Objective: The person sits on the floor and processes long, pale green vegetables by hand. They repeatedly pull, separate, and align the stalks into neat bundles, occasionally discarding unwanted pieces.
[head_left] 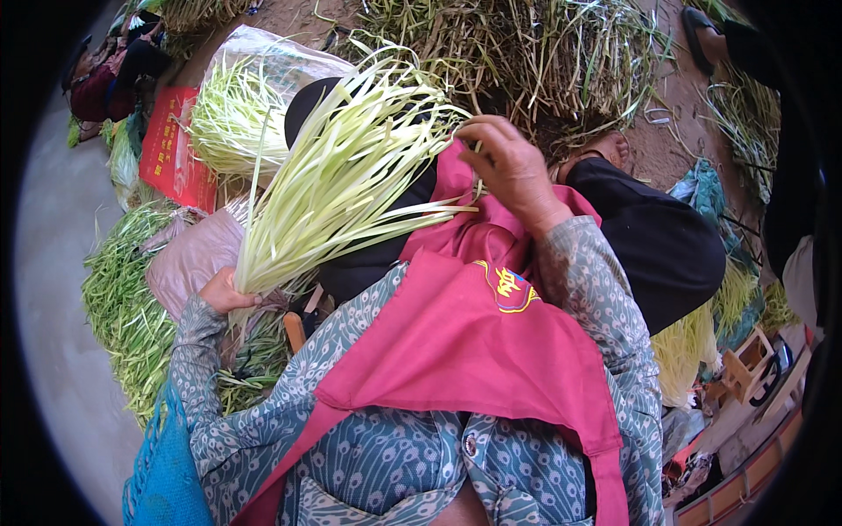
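My left hand (227,291) grips a large bunch of pale yellow-green leaves (335,191), which look like blanched garlic chives, near its white stem ends. The bunch slants up and to the right across my lap, its leaves fanned out. At the far ends of the leaves is my right hand (513,171), fingers curled and thumb close to the forefinger. Whether those fingers pinch any leaf tips is hard to see. Below both hands spreads my pink apron (473,348), with a yellow emblem on it.
A pile of similar pale leaves (240,121) lies on a plastic sack (283,52), beside a red printed sheet (172,148). Greener leaves (125,309) are heaped at left. Dry, straw-like stalks (526,52) lie ahead. Another person's foot (707,46) is at upper right, a small wooden stool (746,365) at right.
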Action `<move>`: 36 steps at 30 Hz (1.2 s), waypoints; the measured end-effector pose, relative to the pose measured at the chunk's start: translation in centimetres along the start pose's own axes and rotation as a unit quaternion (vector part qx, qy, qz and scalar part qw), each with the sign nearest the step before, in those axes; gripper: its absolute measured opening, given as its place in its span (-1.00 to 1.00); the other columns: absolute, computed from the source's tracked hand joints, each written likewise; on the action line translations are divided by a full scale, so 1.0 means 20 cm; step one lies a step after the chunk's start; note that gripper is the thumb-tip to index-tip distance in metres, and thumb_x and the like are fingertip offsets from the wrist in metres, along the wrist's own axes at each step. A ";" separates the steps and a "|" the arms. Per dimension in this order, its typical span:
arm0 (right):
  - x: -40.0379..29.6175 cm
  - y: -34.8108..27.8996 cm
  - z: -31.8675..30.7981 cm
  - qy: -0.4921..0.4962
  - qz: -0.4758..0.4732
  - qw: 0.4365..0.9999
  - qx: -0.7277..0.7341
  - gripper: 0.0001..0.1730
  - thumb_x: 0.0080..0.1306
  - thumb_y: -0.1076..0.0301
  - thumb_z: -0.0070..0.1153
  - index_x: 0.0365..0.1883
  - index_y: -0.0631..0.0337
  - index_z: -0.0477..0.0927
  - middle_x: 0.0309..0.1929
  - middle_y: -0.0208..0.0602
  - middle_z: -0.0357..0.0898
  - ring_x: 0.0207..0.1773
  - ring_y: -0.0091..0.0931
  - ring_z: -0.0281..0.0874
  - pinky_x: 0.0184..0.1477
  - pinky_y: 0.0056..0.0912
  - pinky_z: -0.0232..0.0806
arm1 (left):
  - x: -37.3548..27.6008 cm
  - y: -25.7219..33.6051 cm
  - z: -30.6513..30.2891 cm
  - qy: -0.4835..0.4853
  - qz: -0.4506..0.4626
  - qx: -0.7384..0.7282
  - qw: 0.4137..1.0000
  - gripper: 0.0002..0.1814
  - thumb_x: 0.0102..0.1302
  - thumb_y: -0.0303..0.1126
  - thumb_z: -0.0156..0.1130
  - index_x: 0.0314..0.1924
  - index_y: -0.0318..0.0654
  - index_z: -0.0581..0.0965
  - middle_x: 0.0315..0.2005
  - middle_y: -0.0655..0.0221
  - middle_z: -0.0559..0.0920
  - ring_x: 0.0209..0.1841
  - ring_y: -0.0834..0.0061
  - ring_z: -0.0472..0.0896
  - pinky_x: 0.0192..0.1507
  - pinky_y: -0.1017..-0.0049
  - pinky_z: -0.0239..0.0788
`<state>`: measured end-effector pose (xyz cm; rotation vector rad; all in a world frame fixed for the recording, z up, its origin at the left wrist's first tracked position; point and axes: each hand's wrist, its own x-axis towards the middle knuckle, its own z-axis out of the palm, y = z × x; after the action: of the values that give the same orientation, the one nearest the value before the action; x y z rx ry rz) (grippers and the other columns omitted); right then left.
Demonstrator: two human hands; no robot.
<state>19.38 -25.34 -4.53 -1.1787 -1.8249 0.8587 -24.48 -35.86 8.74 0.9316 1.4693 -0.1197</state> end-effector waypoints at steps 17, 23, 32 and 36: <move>-0.02 0.23 -0.01 -0.140 0.244 0.943 -0.178 -0.79 0.11 0.29 0.04 -0.26 0.09 0.44 -0.39 -0.27 0.48 -0.27 -0.25 0.47 -0.32 -0.26 0.31 | -0.02 0.02 0.00 -0.006 -0.025 0.009 1.000 -0.61 -0.05 -0.59 0.26 -0.13 -0.36 0.49 -0.28 0.46 0.58 -0.23 0.67 0.46 -0.10 0.59 0.27; 0.19 -0.20 -0.11 0.101 -0.078 0.991 -0.036 -0.73 0.03 0.36 0.15 -0.25 0.05 0.45 -0.20 -0.37 0.45 -0.27 -0.38 0.50 -0.35 -0.42 0.37 | 0.00 0.03 -0.01 -0.008 -0.022 0.048 0.999 -0.61 -0.06 -0.59 0.25 -0.13 -0.36 0.50 -0.28 0.45 0.58 -0.23 0.66 0.46 -0.11 0.59 0.27; 0.28 -0.21 0.04 -0.026 -0.160 0.984 -0.072 -0.84 -0.01 0.47 0.04 -0.43 0.00 0.52 -0.51 -0.41 0.33 -0.40 -0.40 0.42 -0.44 -0.38 0.33 | -0.01 0.01 -0.02 0.005 0.007 0.021 1.000 -0.62 -0.08 -0.54 0.30 -0.16 -0.34 0.51 -0.33 0.47 0.58 -0.27 0.66 0.48 -0.15 0.59 0.31; 0.27 -0.17 0.09 0.004 -0.101 0.991 -0.086 -0.89 -0.02 0.45 0.03 -0.51 0.01 0.50 -0.51 -0.40 0.33 -0.40 -0.39 0.40 -0.46 -0.35 0.32 | 0.01 0.04 -0.02 -0.006 0.004 0.062 0.998 -0.62 -0.08 -0.56 0.27 -0.16 -0.35 0.51 -0.33 0.48 0.59 -0.28 0.67 0.47 -0.15 0.61 0.30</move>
<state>14.96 -21.79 -1.09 -1.0756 -2.0034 0.5913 -24.36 -34.92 8.94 1.0353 1.4599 -0.2125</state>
